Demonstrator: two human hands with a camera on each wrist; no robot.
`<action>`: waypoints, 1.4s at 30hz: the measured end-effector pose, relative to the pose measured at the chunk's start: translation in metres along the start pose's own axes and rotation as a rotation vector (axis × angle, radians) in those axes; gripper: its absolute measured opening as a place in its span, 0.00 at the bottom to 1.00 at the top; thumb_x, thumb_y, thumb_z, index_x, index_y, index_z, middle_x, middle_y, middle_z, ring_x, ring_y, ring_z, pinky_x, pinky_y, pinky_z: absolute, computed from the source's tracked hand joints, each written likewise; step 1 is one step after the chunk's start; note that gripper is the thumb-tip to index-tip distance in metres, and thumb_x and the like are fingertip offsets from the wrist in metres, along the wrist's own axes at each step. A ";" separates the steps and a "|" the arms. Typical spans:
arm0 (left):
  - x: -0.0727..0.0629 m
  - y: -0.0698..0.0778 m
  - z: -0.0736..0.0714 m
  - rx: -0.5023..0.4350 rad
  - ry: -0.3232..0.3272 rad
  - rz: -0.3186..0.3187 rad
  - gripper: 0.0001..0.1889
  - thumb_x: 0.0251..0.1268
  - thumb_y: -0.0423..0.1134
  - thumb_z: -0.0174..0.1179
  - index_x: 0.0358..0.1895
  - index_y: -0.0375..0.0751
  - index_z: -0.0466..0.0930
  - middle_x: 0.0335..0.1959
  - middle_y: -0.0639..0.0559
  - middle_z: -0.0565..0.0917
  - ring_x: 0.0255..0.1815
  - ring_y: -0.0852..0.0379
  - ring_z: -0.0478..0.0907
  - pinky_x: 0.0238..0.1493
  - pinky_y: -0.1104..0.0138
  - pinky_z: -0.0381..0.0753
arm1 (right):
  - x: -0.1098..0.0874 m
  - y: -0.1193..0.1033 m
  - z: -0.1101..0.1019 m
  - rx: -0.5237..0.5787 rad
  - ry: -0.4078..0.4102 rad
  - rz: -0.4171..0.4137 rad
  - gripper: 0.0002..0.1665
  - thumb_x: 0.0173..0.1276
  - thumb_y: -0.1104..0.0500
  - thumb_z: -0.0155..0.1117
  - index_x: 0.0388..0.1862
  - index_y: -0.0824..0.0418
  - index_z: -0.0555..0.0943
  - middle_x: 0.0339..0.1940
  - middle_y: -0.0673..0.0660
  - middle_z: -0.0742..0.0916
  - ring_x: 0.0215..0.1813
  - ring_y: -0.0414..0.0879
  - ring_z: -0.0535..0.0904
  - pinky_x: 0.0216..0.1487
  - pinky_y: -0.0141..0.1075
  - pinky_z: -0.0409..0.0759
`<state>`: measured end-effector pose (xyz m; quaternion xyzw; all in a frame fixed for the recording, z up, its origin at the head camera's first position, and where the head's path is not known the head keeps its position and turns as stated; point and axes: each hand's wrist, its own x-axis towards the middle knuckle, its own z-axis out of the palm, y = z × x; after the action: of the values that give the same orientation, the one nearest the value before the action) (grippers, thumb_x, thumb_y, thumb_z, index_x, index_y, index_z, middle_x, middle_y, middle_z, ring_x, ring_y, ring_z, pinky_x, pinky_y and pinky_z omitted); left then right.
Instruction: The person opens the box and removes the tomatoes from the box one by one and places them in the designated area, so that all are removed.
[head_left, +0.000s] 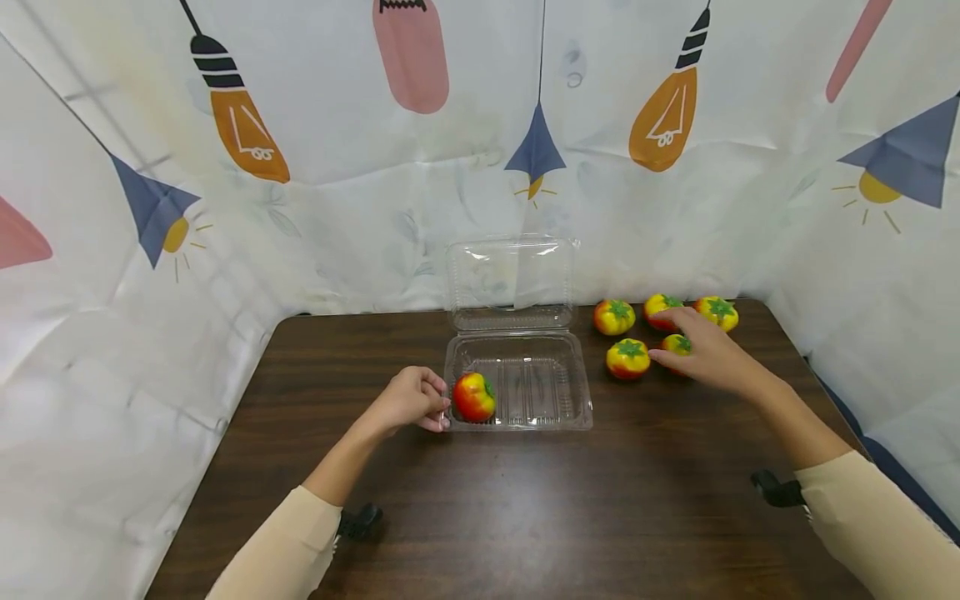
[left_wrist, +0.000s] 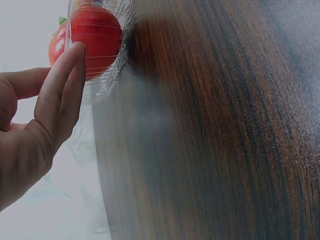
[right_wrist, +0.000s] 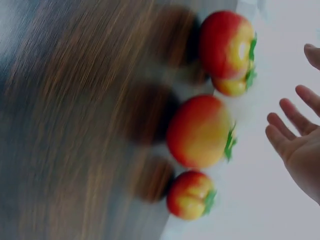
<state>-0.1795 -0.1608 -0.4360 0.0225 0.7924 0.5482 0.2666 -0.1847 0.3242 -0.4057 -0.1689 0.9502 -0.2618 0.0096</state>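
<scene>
A clear plastic clamshell box (head_left: 536,425) stands on the table with its lid raised at the back. Inside its left end lies one red-and-yellow fruit (head_left: 474,397) with a green leafy top. My left hand (head_left: 411,398) pinches the box's left rim beside that fruit; its fingertips press against the clear wall (left_wrist: 102,90) in the left wrist view. My right hand (head_left: 705,350) hovers over a group of similar fruits, fingers spread and holding nothing. Partly under it is one fruit (head_left: 678,342); a nearer fruit (head_left: 627,359) sits just left of its thumb. In the right wrist view a fruit (right_wrist: 200,131) stands apart from the fingers.
More fruits stand near the table's back right, among them a left one (head_left: 614,317), a middle one (head_left: 662,307) and a right one (head_left: 717,312). Behind the dark wooden table (head_left: 510,517) hangs a white printed curtain (head_left: 337,233).
</scene>
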 end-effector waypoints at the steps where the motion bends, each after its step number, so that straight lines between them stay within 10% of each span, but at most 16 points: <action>1: 0.000 0.000 0.000 0.001 0.000 0.000 0.13 0.70 0.24 0.62 0.52 0.22 0.72 0.27 0.39 0.87 0.24 0.52 0.88 0.31 0.60 0.92 | 0.002 -0.003 0.002 -0.002 0.002 -0.014 0.36 0.72 0.49 0.71 0.70 0.67 0.72 0.68 0.68 0.77 0.70 0.65 0.71 0.70 0.66 0.71; 42: 0.000 -0.002 -0.001 -0.002 -0.007 0.006 0.14 0.70 0.24 0.62 0.52 0.22 0.72 0.27 0.39 0.88 0.24 0.51 0.88 0.30 0.60 0.92 | 0.079 -0.122 0.089 0.157 -0.348 -0.282 0.45 0.64 0.43 0.76 0.77 0.52 0.71 0.74 0.52 0.79 0.72 0.51 0.77 0.73 0.51 0.78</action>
<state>-0.1797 -0.1621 -0.4375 0.0265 0.7909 0.5497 0.2677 -0.2107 0.1560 -0.4160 -0.3415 0.8779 -0.3003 0.1497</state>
